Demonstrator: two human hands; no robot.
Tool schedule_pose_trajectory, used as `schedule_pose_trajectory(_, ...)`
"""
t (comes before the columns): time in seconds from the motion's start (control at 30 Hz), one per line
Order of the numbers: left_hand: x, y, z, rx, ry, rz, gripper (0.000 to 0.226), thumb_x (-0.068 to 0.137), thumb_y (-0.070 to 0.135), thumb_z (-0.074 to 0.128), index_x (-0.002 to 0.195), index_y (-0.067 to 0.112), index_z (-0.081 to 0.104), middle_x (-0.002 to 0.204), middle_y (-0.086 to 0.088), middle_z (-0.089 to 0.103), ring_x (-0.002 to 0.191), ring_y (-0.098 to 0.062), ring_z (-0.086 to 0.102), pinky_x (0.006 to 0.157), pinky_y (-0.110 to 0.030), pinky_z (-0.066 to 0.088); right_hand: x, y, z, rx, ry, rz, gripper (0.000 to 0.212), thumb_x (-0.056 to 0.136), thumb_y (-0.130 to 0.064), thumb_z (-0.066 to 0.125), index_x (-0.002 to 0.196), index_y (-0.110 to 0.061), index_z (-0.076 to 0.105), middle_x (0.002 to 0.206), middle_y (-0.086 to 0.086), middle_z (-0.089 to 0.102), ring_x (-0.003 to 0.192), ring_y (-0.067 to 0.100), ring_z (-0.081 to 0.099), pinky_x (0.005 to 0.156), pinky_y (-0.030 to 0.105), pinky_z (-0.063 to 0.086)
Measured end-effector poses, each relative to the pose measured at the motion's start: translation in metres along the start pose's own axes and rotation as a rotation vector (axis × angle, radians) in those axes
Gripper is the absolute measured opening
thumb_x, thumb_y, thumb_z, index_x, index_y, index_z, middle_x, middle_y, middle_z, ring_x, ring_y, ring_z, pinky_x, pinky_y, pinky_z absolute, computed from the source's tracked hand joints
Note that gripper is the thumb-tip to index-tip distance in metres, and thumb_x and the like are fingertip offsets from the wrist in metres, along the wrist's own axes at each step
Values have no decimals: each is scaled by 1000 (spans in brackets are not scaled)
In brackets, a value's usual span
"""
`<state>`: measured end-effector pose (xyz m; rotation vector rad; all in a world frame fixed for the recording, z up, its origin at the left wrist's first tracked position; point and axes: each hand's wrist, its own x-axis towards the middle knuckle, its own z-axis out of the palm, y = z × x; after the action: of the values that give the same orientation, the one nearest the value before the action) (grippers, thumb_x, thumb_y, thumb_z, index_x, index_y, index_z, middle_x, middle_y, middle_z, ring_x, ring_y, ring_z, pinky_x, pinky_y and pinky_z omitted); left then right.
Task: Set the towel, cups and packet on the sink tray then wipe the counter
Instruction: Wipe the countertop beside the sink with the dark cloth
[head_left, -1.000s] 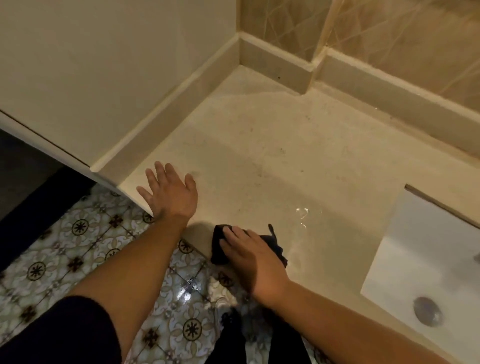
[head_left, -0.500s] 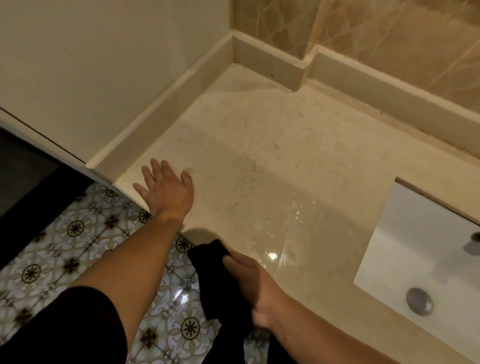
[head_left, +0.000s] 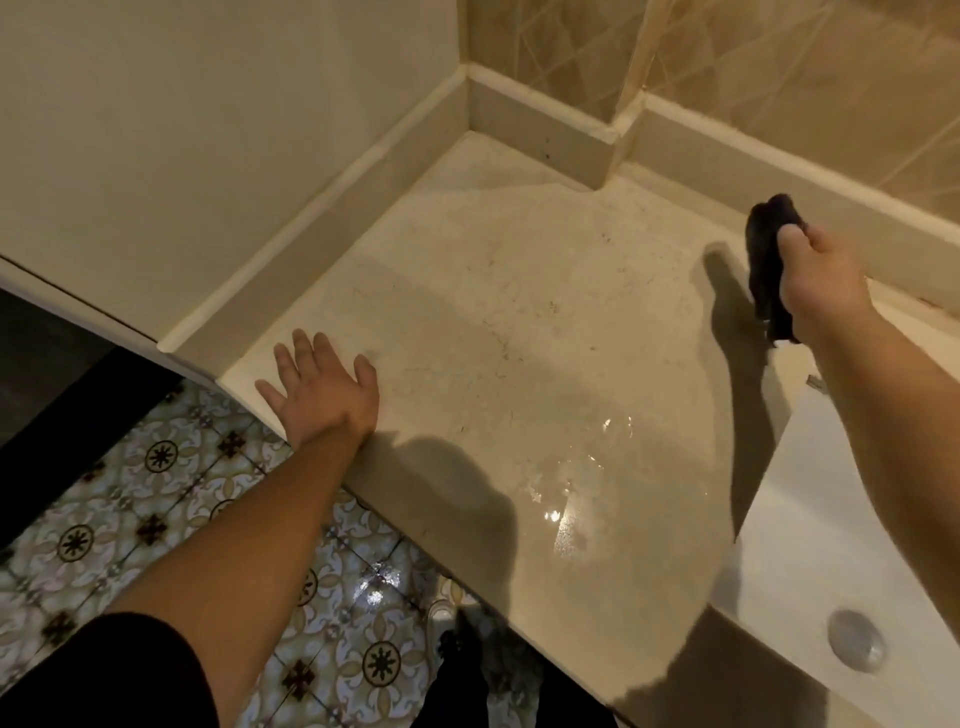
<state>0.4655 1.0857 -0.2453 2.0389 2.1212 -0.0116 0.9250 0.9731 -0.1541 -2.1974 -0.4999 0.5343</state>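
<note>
1. Counter (head_left: 498, 332): beige stone with a wet, shiny patch near its front edge, beside the white sink (head_left: 810, 561).
2. Left hand (head_left: 324, 387) lies flat, fingers spread, at the counter's front left corner.
3. Right hand (head_left: 821, 283) grips a dark cloth (head_left: 769, 260) bunched above the counter's back right part.

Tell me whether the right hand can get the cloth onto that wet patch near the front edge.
Probably yes. The right hand holds the dark cloth raised near the back ledge, and the counter between it and the wet patch is bare.
</note>
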Motion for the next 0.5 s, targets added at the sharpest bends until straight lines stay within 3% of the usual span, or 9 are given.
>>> schedule_pose_trajectory(0.13, -1, -1, 1, -26, 31, 14, 69, 96, 51, 24, 153, 11, 21, 165, -9, 11, 151, -29, 3, 116, -61, 3, 42, 40, 30, -633, -121, -452, 40, 102, -28, 37, 133, -4, 48, 134, 26, 49, 117, 45, 46, 91, 50, 41)
schedule_pose_trajectory(0.2, 0, -1, 2, -30, 36, 13, 71, 95, 51, 23, 153, 11, 21, 165, -9, 12, 151, -29, 3, 116, -60, 3, 44, 51, 40, -774, -97, -611, 39, 101, -25, 38, 128, 3, 46, 136, 29, 44, 114, 46, 45, 88, 54, 43)
schedule_pose_trajectory(0.33, 2, -3, 4, -33, 42, 13, 75, 91, 54, 18, 153, 12, 23, 165, -9, 13, 151, -29, 4, 116, -61, 3, -5, 59, 52, -736, -130, -717, 38, 98, -15, 50, 129, 7, 49, 139, 30, 46, 121, 46, 46, 94, 56, 42)
schedule_pose_trajectory(0.5, 1, -2, 3, -23, 17, 13, 73, 93, 53, 18, 153, 12, 20, 165, -9, 11, 151, -29, 2, 116, -61, 2, -165, 68, 89, -630, -307, -845, 40, 93, -17, 57, 130, -2, 56, 143, 17, 50, 127, 38, 47, 103, 49, 39)
